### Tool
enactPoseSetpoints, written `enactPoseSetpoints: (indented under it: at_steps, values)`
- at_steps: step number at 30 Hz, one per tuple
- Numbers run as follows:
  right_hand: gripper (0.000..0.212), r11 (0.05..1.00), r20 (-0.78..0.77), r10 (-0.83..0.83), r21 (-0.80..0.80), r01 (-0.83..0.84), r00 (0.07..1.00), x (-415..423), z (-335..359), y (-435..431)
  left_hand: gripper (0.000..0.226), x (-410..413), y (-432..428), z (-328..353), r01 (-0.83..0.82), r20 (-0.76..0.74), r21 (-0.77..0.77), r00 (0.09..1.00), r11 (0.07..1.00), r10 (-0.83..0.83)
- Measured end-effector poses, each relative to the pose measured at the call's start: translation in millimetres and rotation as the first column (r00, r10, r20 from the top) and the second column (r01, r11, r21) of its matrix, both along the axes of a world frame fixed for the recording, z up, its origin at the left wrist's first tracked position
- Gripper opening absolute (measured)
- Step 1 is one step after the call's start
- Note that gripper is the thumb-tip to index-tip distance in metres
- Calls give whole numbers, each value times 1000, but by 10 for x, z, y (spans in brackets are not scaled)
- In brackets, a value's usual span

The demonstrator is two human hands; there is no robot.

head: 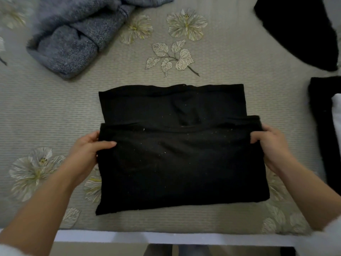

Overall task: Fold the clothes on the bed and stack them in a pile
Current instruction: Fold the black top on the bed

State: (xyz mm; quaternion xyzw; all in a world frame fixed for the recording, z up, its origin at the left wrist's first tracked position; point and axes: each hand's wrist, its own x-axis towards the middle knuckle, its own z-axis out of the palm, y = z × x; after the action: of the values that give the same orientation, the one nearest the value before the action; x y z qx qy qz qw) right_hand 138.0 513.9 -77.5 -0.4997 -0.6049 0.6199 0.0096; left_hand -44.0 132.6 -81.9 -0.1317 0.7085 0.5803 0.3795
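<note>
A black garment [177, 159] lies on the bed in front of me, its near part folded up over the far part, which still shows beyond the fold edge. My left hand [86, 150] grips the left end of that folded edge, thumb on top. My right hand [271, 143] grips the right end the same way, fingers curled round the cloth. A crumpled grey-blue knit sweater [73, 37] lies at the far left. A pile of folded clothes [324, 126], black with something white on top, sits at the right edge.
The bedspread [55, 111] is grey-green with printed flowers and leaves. Another black garment [299, 30] lies at the far right corner. The bed's near white edge [166, 237] runs just below the folded garment.
</note>
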Motion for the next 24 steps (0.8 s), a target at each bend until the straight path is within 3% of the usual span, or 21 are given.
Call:
enactPoseSetpoints:
  at_steps: [3, 5, 14, 16, 18, 20, 22, 24]
  values:
    - [27, 998, -67, -47, 40, 50, 997, -203, 81, 100, 37, -229, 76, 29, -96, -35, 150, 994, 984, 102]
    - [30, 998, -83, -32, 59, 37, 996, -366, 108, 164, 36, -399, 161, 31, -103, -54, 171, 992, 980, 114]
    - [25, 959, -105, -22, 279, 51, 994, -988, -103, 352, 27, -938, 641, -110, -190, -208, 84, 957, 978, 204]
    - [30, 951, -21, 16, 308, -9, 1000, -997, -237, 321, 26, -867, 746, -203, -227, -300, -80, 934, 971, 194]
    - [52, 839, 195, 144, 496, -225, 970, -905, -342, 222, 47, -679, 844, -281, -185, -491, -422, 869, 887, -53]
    - [63, 597, 309, 289, 682, -423, 906, -754, -374, 28, 56, -337, 969, -307, -109, -618, -620, 678, 777, -398]
    - [64, 409, 334, 464, 741, -532, 821, -606, -398, -211, 59, 94, 1117, -334, 51, -600, -684, 528, 728, -601]
    - [67, 265, 414, 613, 694, -669, 673, -485, -464, -384, 61, 469, 1231, -419, 221, -488, -744, 464, 630, -739]
